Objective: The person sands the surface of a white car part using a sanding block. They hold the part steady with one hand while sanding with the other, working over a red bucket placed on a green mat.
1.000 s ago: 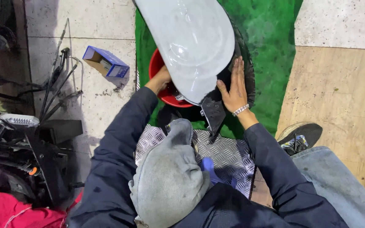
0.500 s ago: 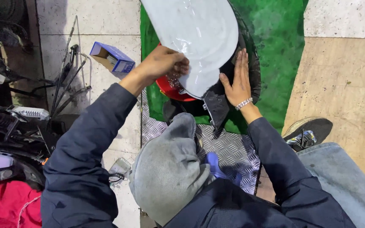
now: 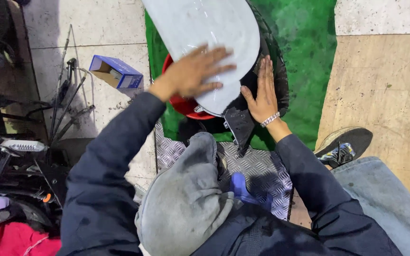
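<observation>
A light grey curved mudguard (image 3: 200,28) covers a black tyre (image 3: 275,61) and a red part (image 3: 182,105) under it. My left hand (image 3: 193,72) lies flat on top of the mudguard with its fingers spread. Wearing a bead bracelet, my right hand (image 3: 261,92) presses flat against the black side next to the mudguard's right edge, fingers straight. Neither hand grips anything. My dark jacket sleeves and a grey hood (image 3: 181,204) fill the lower part of the view.
A green mat (image 3: 309,52) lies under the wheel, with a checkered metal plate (image 3: 266,168) in front of it. At the left are an open blue box (image 3: 117,72), black rods (image 3: 65,102) and dark machine parts. A shoe (image 3: 345,142) and a denim leg are at the right.
My left hand has come up from the red part under the mudguard and now lies flat on top of it. My right hand has stayed against the black side.
</observation>
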